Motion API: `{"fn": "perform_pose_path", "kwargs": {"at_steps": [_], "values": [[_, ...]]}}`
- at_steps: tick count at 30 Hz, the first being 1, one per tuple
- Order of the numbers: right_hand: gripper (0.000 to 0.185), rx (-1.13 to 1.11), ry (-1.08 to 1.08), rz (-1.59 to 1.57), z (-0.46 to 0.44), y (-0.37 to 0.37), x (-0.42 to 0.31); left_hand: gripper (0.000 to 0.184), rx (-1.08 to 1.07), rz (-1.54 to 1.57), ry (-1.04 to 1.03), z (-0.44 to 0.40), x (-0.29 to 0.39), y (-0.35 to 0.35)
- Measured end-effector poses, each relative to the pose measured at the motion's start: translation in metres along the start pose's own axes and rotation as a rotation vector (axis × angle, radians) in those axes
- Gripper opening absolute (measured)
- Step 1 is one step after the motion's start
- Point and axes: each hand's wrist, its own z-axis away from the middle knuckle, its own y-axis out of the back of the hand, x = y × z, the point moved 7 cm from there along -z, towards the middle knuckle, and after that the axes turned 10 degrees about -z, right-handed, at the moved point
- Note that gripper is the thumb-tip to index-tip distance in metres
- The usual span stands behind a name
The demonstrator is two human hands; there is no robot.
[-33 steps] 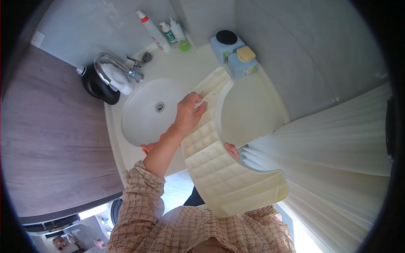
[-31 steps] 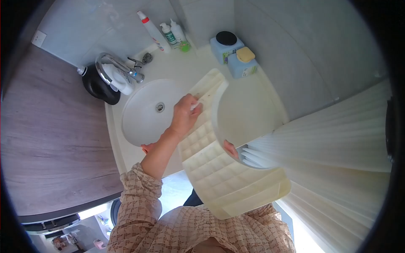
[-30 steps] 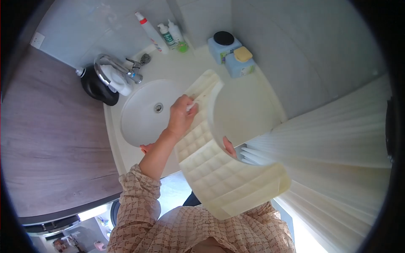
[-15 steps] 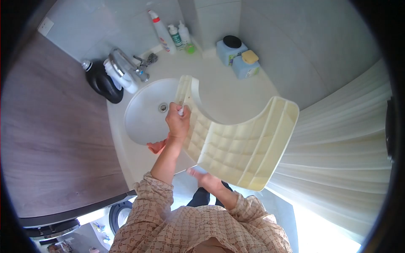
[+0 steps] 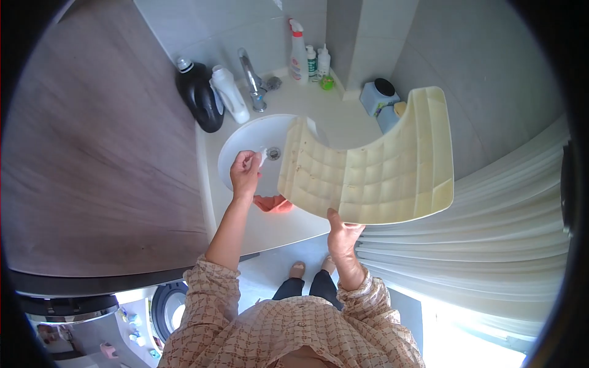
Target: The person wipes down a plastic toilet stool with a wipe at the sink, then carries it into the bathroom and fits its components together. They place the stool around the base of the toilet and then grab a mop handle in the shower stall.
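A cream curved plastic panel with a ribbed grid and a cut-out in its upper edge is held up over the right part of the counter. My right hand grips its lower edge, thumb on the ribbed face and fingers hidden behind. Small dark marks show on the panel's left part. My left hand is closed on a small white object over the sink, apart from the panel. An orange cloth lies at the sink's front rim.
Behind the sink stand a faucet, a black jug and a white bottle. A spray bottle and small bottles are at the back wall. Blue containers sit behind the panel. A pale curtain hangs on the right.
The panel has turned and moved up and right. My right hand has come from behind it to grip its lower edge. My left hand has come away from the panel, still holding the white object.
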Motion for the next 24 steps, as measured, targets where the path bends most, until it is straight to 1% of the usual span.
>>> {"fn": "perform_pose_path", "kwargs": {"at_steps": [1, 2, 5, 8, 11, 14, 17, 18, 20, 22, 23, 24], "values": [[0.011, 0.01, -0.044, -0.022, 0.0, 0.0, 0.003, 0.015, 0.001, -0.034, -0.046, 0.005, 0.004, 0.007], [0.012, 0.011, -0.043, -0.037, 0.001, -0.001, 0.004, 0.014, -0.009, -0.035, -0.069, 0.013, 0.006, 0.007], [0.015, 0.019, -0.046, -0.079, 0.001, 0.003, 0.013, 0.012, -0.1, -0.159, -0.328, 0.041, 0.022, -0.017], [0.022, 0.025, -0.12, -0.165, 0.005, 0.008, 0.023, 0.013, -0.097, -0.206, -0.335, 0.061, 0.043, -0.034], [0.032, 0.062, -0.286, -0.378, 0.006, 0.006, 0.031, 0.014, -0.087, -0.192, -0.213, 0.073, 0.074, -0.032], [0.038, -0.033, -0.489, -0.465, -0.001, 0.006, 0.037, 0.015, 0.025, -0.318, -0.43, 0.08, 0.091, -0.025], [0.021, -0.123, -0.678, -0.621, -0.013, 0.011, 0.061, 0.016, 0.15, -0.432, -0.586, 0.09, 0.113, -0.018], [0.02, -0.18, -0.731, -0.671, -0.016, 0.008, 0.064, 0.017, 0.183, -0.459, -0.667, 0.097, 0.125, -0.015], [0.018, -0.304, -0.838, -0.746, -0.023, 0.006, 0.065, 0.016, 0.208, -0.436, -0.718, 0.109, 0.139, -0.016], [0.016, -0.362, -0.807, -0.725, -0.032, 0.009, 0.062, 0.014, 0.226, -0.445, -0.749, 0.115, 0.142, -0.02], [0.015, -0.389, -0.798, -0.718, -0.033, 0.011, 0.062, 0.014, 0.202, -0.375, -0.688, 0.114, 0.138, -0.022], [0.022, -0.423, -0.789, -0.691, -0.033, 0.013, 0.064, 0.013, 0.179, -0.307, -0.628, 0.112, 0.133, -0.024]]}}
